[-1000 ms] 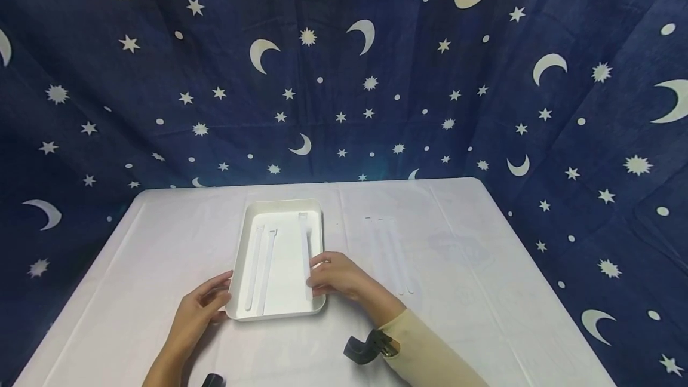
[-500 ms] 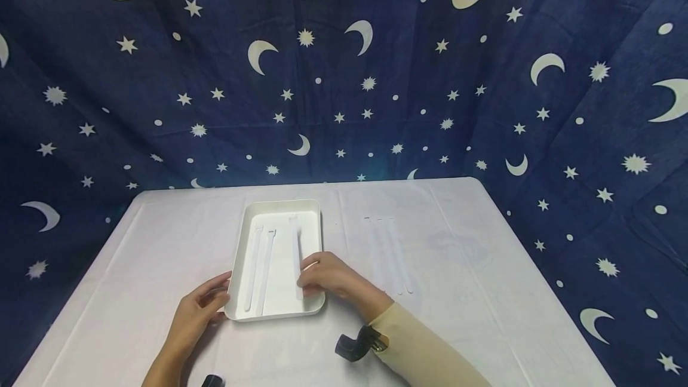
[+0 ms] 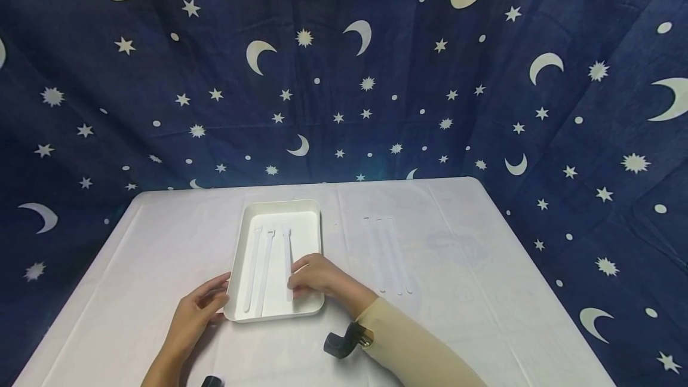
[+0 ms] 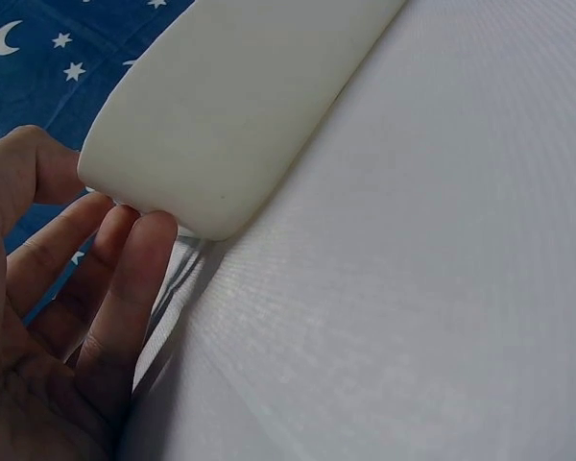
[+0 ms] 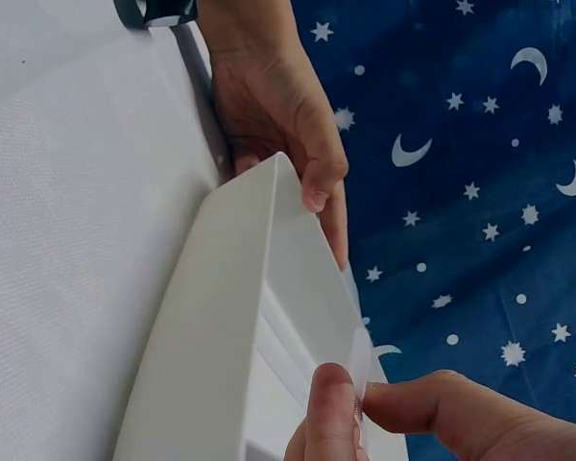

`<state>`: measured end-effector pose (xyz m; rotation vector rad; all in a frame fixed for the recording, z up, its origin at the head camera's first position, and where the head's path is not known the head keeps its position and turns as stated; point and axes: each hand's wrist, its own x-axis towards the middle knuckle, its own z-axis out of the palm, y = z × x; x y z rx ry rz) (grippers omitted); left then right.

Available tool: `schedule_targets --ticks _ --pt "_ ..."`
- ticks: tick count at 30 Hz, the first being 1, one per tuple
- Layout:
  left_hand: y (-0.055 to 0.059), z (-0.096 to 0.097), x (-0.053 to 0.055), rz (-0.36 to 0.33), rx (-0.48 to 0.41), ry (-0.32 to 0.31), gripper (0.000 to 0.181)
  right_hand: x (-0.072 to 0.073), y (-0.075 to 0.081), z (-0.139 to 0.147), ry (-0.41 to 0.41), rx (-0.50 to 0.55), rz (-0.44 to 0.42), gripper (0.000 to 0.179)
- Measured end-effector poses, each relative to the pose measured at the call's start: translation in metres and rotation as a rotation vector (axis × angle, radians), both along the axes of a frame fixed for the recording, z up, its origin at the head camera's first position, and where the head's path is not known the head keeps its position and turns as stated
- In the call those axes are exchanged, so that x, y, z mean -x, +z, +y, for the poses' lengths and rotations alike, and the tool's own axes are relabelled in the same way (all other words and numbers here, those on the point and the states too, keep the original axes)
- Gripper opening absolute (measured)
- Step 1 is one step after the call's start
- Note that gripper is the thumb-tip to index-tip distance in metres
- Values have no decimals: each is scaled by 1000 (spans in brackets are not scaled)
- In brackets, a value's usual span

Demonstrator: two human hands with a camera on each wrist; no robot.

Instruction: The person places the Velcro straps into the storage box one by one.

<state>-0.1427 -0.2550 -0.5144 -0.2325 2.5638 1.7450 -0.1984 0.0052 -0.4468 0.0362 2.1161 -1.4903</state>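
Note:
A white rectangular tray stands on the table. My left hand holds its left side near the front corner, thumb at the rim and fingertips against the outer wall, as the left wrist view of the tray wall shows. Over the tray, my right hand pinches the lower end of a white cable tie between thumb and fingers. To its left lie two more cable ties, one outer and one inner, side by side on the tray floor. Each has a slotted head at the far end.
Several similar pale strips lie on the white-covered table right of the tray, hard to make out against the cloth. A dark blue curtain with moons and stars hangs behind. Black wrist mounts show near the front.
My right hand has moved left across the tray with the cable tie, bringing it closer to the other two. Its head end sits lower in view. The left hand stays at the tray's edge.

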Motion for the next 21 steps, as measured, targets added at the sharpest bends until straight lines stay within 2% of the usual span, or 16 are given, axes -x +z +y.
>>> schedule_targets --ticks 13,21 --pt "-1 -1 0 7 -18 -4 52 7 -6 -15 10 -90 6 33" --pt "-1 0 0 -4 1 -2 52 5 -9 -20 -12 -71 -17 30"
